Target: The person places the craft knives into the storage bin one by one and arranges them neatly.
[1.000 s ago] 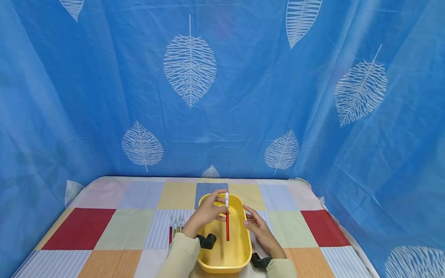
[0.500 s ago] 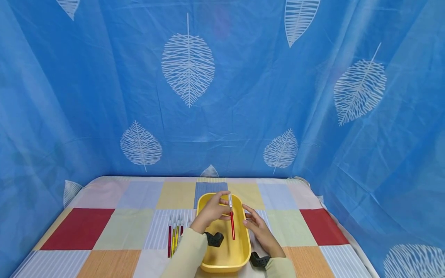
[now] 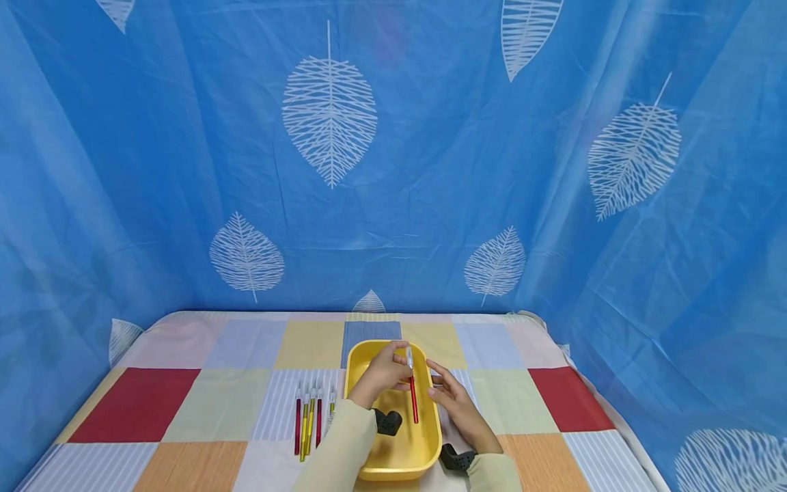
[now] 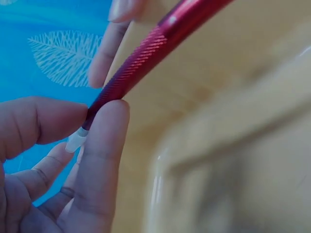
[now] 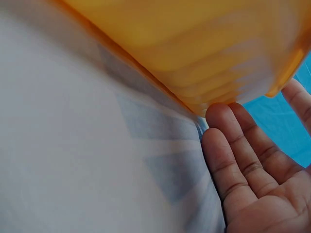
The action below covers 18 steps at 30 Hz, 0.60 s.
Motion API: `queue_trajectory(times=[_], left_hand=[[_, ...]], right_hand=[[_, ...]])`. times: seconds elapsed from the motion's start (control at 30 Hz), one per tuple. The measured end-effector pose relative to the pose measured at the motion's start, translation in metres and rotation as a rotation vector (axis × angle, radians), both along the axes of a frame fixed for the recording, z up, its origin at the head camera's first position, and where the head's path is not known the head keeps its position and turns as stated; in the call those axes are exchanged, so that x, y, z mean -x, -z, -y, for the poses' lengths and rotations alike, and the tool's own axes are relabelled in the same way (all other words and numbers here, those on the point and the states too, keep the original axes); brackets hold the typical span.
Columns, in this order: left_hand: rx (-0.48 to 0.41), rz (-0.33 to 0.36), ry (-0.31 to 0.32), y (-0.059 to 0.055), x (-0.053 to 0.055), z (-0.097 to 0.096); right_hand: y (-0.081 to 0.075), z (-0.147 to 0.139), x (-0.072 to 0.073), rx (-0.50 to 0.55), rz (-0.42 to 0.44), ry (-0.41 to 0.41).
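My left hand (image 3: 389, 369) pinches a red craft knife (image 3: 414, 400) between thumb and finger, near its capped end. The knife hangs over the right half of a yellow plastic tray (image 3: 436, 437), its handle pointing down towards me. In the left wrist view, the knurled part of the red handle (image 4: 141, 58) shows just beyond the fingertips, and a pale collar or cap sits behind them. My right hand (image 3: 458, 403) is beside the tray's right wall, thumb near the rim. Its fingers (image 5: 221, 145) lie straight by the tray's underside in the right wrist view; whether they touch it is unclear.
Several red and yellow craft knives (image 3: 309, 417) with clear caps lie in a row left of the tray, the rightmost partly behind my left sleeve (image 3: 344, 444). A patchwork cloth (image 3: 224, 403) covers the table. A blue leaf-print curtain (image 3: 418, 171) hangs behind and at both sides.
My left hand has moved right over the tray with the red craft knife, which has gone from upright to slightly slanted. More of the knives at left now shows. My right hand stays put.
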<state>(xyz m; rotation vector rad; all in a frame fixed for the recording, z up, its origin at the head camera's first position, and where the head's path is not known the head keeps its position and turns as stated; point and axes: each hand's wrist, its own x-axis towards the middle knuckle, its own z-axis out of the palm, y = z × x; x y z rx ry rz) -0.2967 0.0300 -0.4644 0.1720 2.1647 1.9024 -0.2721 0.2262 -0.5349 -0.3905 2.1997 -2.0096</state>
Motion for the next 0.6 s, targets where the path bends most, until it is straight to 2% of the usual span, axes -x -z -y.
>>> queue_trajectory(times=[0.43, 0.6], left_hand=[[0.054, 0.044, -0.004, 0.010, 0.005, -0.012], [0.095, 0.039, -0.006, 0.013, 0.004, -0.014]], right_hand=[[0.001, 0.001, 0.000, 0.003, -0.001, 0.010], [0.001, 0.002, -0.001, -0.004, 0.011, 0.025]])
